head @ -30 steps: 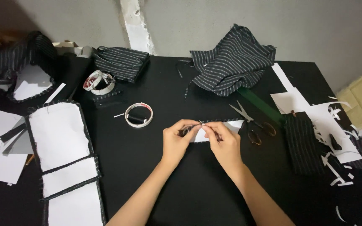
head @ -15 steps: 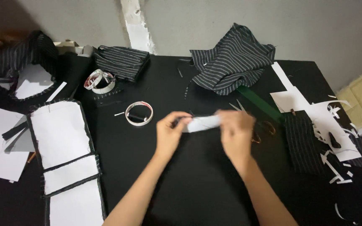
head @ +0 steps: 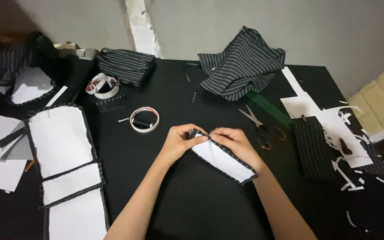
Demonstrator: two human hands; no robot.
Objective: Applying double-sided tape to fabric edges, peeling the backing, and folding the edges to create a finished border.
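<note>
White stiff panel edged in black striped cloth [head: 222,160] is held over the black table [head: 192,209], near its middle. It is pinched at its upper end by the left hand [head: 181,142], thumb and fingers closed on the trim; the right hand [head: 234,144] is closed on the same end, with its fingertips touching those of the left, and the panel's lower end is left trailing past the right wrist. Whether a needle is held there cannot be told. Risk, as judged: the narrow trim could be slipped off the white edge if the pinch is loosened, and a fingertip could be pricked if a needle is in fact present, the fingers being crowded together. To the left, three larger white panels with dark edging [head: 61,142] are laid in a column. Just beyond the hands, a white tape ring with red marks [head: 144,119] and scissors [head: 261,126] are seen, well apart. Further back, a second tape roll [head: 102,85], a folded striped pouch [head: 127,64] and a crumpled striped cloth [head: 243,62] are found. White paper offcuts [head: 334,120] are scattered at the right. No packages or signs are made out; the markings on the tape are too small to tell.
</note>
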